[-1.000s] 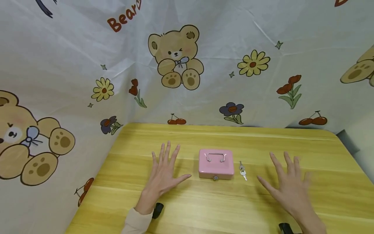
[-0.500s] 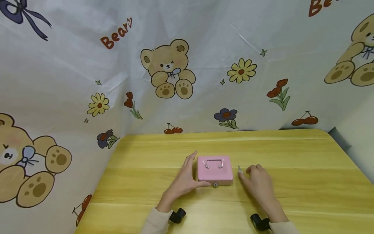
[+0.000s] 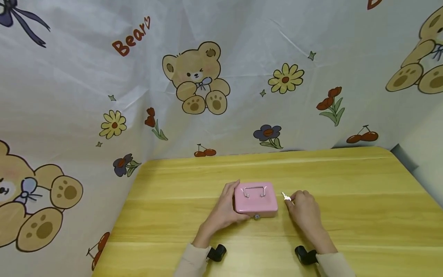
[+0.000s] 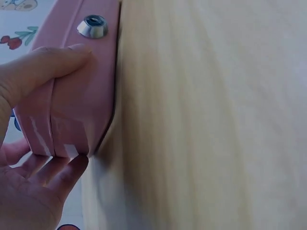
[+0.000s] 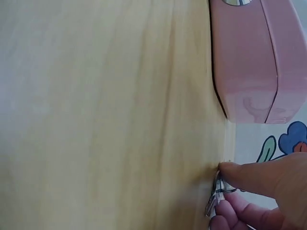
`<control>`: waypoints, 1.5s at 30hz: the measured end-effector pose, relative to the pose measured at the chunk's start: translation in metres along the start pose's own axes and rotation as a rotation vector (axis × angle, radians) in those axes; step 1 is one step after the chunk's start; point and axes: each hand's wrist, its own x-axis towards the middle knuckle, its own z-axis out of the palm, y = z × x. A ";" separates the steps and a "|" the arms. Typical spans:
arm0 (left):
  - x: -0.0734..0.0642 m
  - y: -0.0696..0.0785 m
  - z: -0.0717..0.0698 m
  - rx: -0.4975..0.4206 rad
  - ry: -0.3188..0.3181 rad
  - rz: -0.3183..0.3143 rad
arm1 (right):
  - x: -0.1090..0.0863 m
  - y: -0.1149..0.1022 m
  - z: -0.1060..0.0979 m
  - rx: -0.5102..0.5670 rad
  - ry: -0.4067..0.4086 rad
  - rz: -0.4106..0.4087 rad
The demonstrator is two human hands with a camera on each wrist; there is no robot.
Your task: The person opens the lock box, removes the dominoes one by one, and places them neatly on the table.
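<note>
A small pink metal cash box (image 3: 257, 198) with a wire handle on its lid sits on the table, lid down. My left hand (image 3: 224, 211) grips its left end, thumb on the front face and fingers against the side. In the left wrist view that thumb lies just below the round silver lock (image 4: 93, 28). To the right of the box, my right hand (image 3: 306, 212) pinches a pair of small silver keys (image 3: 286, 197) between thumb and fingers. The right wrist view shows the keys (image 5: 214, 195) close to the tabletop, partly hidden by the fingers.
The light wood table (image 3: 180, 219) reaches back to a white cloth (image 3: 249, 50) printed with bears and flowers, which hangs behind and on the left. A black wrist camera (image 3: 217, 253) is strapped to each wrist.
Both hands have come inward from spread out over the table. The left has taken hold of the box's left end. The right has reached the keys and now pinches them.
</note>
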 end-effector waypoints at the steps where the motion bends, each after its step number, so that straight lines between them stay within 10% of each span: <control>1: 0.000 -0.001 0.000 -0.001 -0.003 -0.001 | 0.001 0.000 0.000 0.017 0.003 0.003; 11: 0.009 -0.007 -0.004 -0.042 -0.075 0.023 | -0.001 0.001 -0.005 0.175 0.015 -0.025; 19: 0.010 -0.010 -0.014 0.056 -0.092 0.069 | -0.035 -0.022 -0.020 0.340 0.146 -0.003; 28: 0.015 -0.013 -0.024 -0.004 -0.125 -0.016 | -0.072 -0.053 0.007 0.397 0.291 -0.106; 45: 0.018 -0.015 -0.024 -0.084 -0.110 -0.047 | -0.067 -0.083 0.028 0.415 0.278 -0.031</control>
